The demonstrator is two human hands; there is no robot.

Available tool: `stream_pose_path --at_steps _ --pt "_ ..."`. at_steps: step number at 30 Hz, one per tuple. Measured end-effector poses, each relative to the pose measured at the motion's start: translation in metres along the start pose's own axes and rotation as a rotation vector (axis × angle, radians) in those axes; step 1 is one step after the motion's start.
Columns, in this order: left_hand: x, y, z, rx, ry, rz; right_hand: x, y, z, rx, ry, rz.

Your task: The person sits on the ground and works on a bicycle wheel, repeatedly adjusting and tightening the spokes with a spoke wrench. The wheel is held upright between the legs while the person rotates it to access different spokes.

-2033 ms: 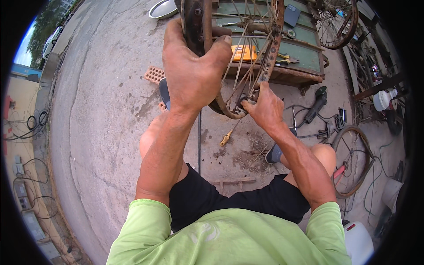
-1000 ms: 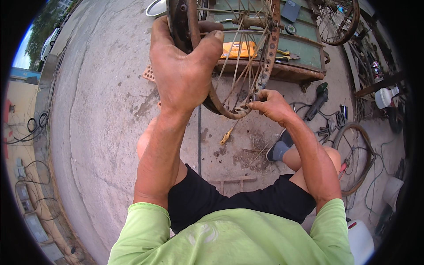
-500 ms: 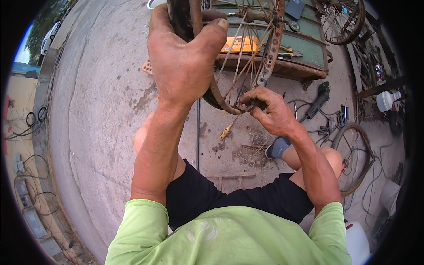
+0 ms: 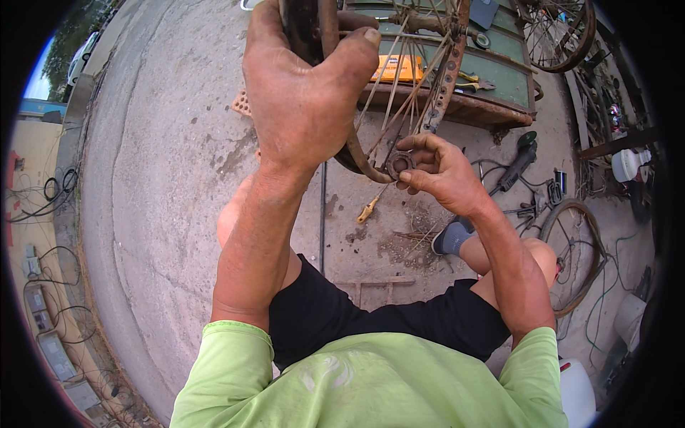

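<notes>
Left hand (image 4: 303, 93) clamped over the rusty wheel rim (image 4: 321, 32), thumb hooked across the front, fingers wrapped behind it. The wheel is held up in the air, upright, spokes (image 4: 403, 78) fanning toward the top edge of frame. Right hand (image 4: 442, 171) sits at the wheel's lower right edge, fingers pinched together on a small rusty ring (image 4: 398, 164), which touches the rim's bottom curve.

Below the wheel: concrete floor (image 4: 164, 185), yellow-handled screwdriver (image 4: 371, 207) lying flat next to scattered rust debris. Left of the wheel the floor is wide open out to the wall. Behind the wheel, a green low surface (image 4: 499, 68) carries an orange box (image 4: 392, 68) and hand tools; its near edge is rusty. Right of the wheel it's tight: power tool (image 4: 517, 160), cables, a bare rim (image 4: 571, 250) flat on the floor, another wheel (image 4: 556, 32) leaning upright.
</notes>
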State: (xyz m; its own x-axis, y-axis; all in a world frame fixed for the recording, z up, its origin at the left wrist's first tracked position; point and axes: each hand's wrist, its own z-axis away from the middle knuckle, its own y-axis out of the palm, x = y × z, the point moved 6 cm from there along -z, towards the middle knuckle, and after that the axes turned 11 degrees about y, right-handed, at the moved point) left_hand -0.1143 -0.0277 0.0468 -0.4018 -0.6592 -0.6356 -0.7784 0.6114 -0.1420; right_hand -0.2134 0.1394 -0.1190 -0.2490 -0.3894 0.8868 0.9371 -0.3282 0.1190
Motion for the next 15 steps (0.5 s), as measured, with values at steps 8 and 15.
stream_pose_path --at_steps 8,15 --pt "0.0009 -0.001 -0.0014 -0.026 -0.032 0.036 -0.0021 -0.0046 0.0003 -0.031 -0.002 -0.018" --pt "0.0023 -0.0007 0.0064 -0.027 -0.088 0.042 0.0037 -0.0077 0.0039 -0.083 -0.045 0.069"
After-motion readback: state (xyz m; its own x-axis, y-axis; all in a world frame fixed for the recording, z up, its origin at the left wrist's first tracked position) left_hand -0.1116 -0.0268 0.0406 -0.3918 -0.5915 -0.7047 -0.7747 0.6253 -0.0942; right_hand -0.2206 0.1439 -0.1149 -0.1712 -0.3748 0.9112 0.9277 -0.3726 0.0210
